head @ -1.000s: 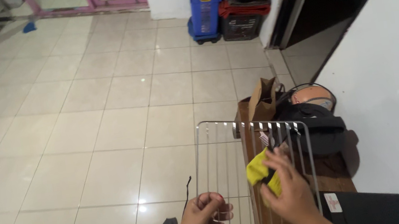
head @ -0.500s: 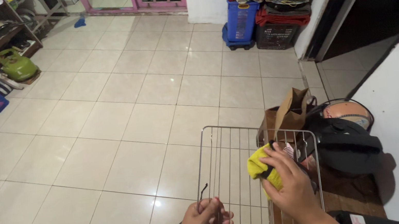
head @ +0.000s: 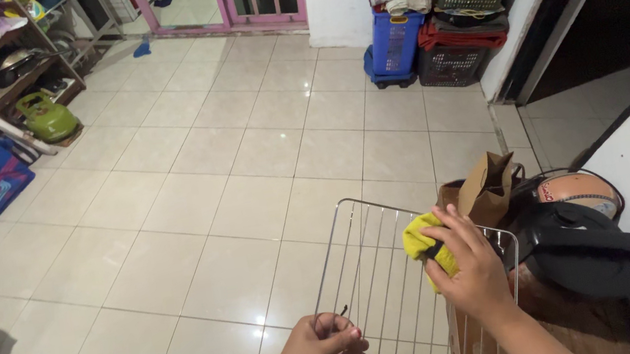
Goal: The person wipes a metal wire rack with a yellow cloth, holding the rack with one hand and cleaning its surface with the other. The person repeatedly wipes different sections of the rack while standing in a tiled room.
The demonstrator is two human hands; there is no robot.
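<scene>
Left hand pinching near edge of wire rack over glossy cream floor tiles; right hand pressing yellow cloth against rack. Crates, perhaps laundry-filled, by far wall.

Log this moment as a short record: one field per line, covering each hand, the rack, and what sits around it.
left hand: grips the near edge of the wire rack
right hand: presses a yellow cloth onto the rack's far bars
rack: held tilted above the tiled floor
beside it: brown paper bag, dark bag
far wall: blue crate, dark baskets
</scene>
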